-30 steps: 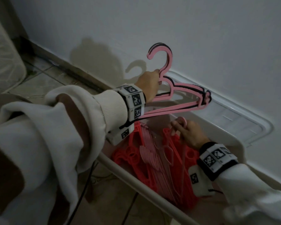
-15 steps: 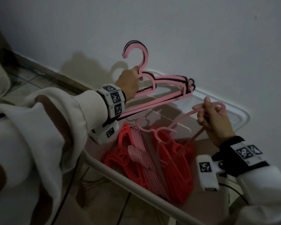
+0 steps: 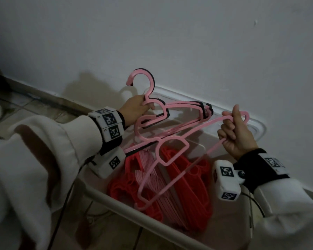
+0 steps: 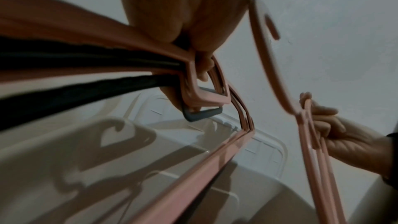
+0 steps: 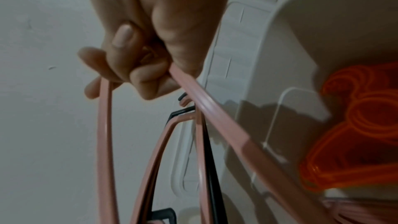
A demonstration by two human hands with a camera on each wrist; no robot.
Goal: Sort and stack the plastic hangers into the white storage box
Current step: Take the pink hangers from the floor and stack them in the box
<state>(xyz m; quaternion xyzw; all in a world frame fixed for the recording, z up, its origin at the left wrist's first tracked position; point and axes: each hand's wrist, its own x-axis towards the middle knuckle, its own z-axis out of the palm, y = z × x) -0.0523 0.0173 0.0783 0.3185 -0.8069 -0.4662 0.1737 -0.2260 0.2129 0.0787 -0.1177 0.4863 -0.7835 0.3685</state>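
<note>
My left hand [image 3: 136, 110] grips a bunch of pink and black hangers [image 3: 184, 105] by their necks, held above the white storage box [image 3: 134, 208]. In the left wrist view the fingers [image 4: 202, 67] curl round the stacked necks [image 4: 204, 96]. My right hand [image 3: 236, 136] holds one end of a single pink hanger [image 3: 177, 139], which hangs slanted with its hook down over the box, just below the bunch. The right wrist view shows that hand [image 5: 146, 48] closed round the hanger's arm [image 5: 215, 117]. Red hangers [image 3: 188, 195] and pale pink ones [image 3: 146, 177] lie in the box.
The box's clear lid [image 3: 257, 127] leans at the foot of the white wall [image 3: 188, 42] behind the box. A dark cable [image 3: 61, 204] runs down past the box's front rim. Tiled floor [image 3: 25, 109] lies to the left.
My right hand has lifted the single pink hanger out of the box, up and to the right. The left hand has kept the bunch raised.
</note>
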